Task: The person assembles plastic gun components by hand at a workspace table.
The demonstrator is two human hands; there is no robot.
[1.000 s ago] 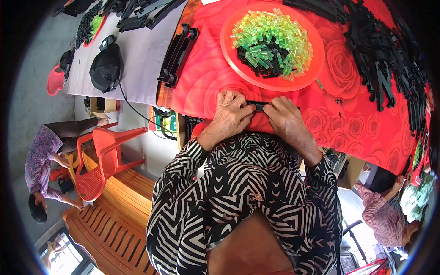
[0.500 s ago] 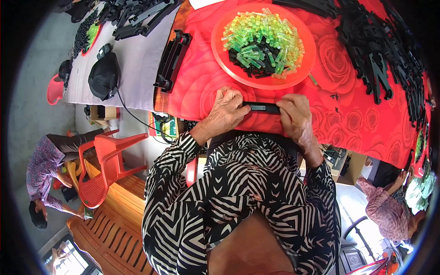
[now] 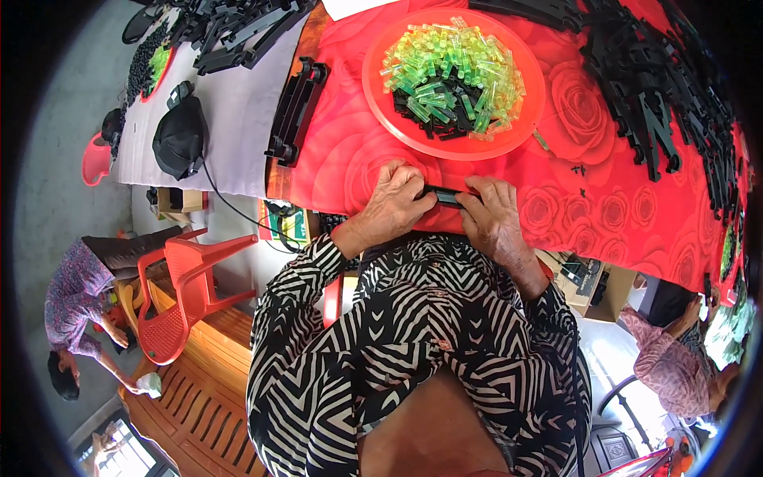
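A black plastic bar-shaped part point(image 3: 447, 196) is held level between my two hands, just above the near edge of the red table. My left hand point(image 3: 396, 197) grips one end with thumb and curled fingers. At the other end, my right hand point(image 3: 491, 213) closes on it, thumb and fingertips pressing. Both ends are covered by my fingers. Beyond my hands stands a round red tray point(image 3: 373, 87) heaped with small yellow-green clear tubes point(image 3: 461, 60) and small black pieces point(image 3: 449, 126).
Long black plastic parts point(image 3: 656, 95) are piled at the right. One black part point(image 3: 296, 111) lies at the left, near a black cap point(image 3: 180, 135) with a cord. Red chair point(image 3: 179, 290) and wooden bench point(image 3: 191, 405) stand lower left, beside a stooping person point(image 3: 79, 294). Another person point(image 3: 671, 358) is lower right.
My right hand has moved left along the black part, closer to my left hand. The part is now tilted slightly. The person at the left has reached further over the bench.
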